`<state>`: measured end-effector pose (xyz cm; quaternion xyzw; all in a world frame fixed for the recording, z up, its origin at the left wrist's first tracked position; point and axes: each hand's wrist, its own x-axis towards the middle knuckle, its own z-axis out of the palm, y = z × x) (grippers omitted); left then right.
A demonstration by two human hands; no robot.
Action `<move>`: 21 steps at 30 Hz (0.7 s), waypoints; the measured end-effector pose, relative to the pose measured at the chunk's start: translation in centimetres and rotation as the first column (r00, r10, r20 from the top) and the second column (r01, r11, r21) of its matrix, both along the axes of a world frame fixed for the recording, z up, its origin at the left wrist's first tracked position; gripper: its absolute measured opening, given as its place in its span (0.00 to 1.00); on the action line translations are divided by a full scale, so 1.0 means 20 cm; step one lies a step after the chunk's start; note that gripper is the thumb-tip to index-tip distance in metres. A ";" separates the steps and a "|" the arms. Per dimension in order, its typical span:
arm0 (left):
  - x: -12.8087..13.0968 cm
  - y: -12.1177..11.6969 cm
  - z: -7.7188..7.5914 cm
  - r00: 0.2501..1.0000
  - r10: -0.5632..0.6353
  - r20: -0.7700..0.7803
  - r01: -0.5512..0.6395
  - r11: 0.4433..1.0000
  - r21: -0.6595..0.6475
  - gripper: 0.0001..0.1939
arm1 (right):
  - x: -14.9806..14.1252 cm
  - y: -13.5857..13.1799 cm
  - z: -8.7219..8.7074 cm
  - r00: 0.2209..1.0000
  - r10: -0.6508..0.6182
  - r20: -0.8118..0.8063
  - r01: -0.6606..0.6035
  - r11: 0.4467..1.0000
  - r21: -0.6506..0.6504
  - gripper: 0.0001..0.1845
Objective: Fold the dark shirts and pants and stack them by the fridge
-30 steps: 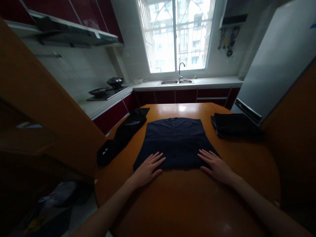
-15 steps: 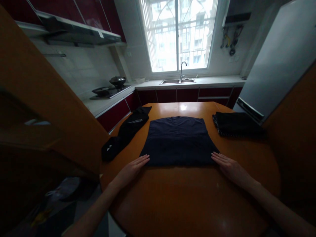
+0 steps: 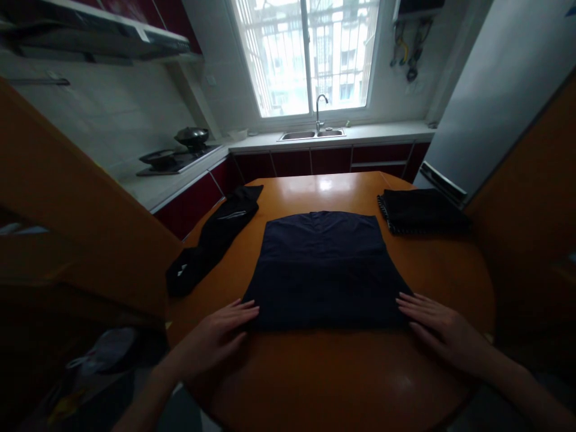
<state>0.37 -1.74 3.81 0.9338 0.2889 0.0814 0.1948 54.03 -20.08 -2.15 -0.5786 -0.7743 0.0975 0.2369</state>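
Note:
A dark navy folded garment (image 3: 324,270) lies flat on the wooden table (image 3: 333,372), its wide edge towards me and its narrower side facing the window. A short seam runs down the middle of its far edge; the exact kind of garment does not show. On its near left corner rest the fingertips of my left hand (image 3: 216,333), fingers stretched out. My right hand (image 3: 443,327) touches the near right corner the same way, thumb apart from the fingers. Neither hand grips the cloth.
A black garment (image 3: 216,228) with a small white mark lies along the table's left side. Dark folded cloth (image 3: 423,211) with a patterned edge sits at the right. Beyond are a sink (image 3: 310,135), a stove with pans (image 3: 180,156) and a fridge (image 3: 486,90).
Both hands and the garment's near edge now appear lower and nearer to me, and the hands sit slightly wider apart. The camera view has shifted a little.

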 end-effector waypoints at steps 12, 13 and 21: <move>0.48 0.77 -0.04 0.956 0.294 -0.028 -0.292 0.925 -0.243 0.23 | 0.04 0.94 0.13 0.968 -0.147 -0.205 0.094 0.964 -0.250 0.16; 0.48 0.77 -0.04 0.960 0.276 -0.044 -0.278 0.928 -0.250 0.23 | 0.04 0.94 0.13 0.969 -0.138 -0.207 0.080 0.961 -0.265 0.17; 0.43 0.75 -0.08 0.969 0.240 -0.059 -0.247 0.927 -0.280 0.20 | 0.05 0.88 0.09 0.977 -0.106 -0.185 0.048 0.954 -0.296 0.16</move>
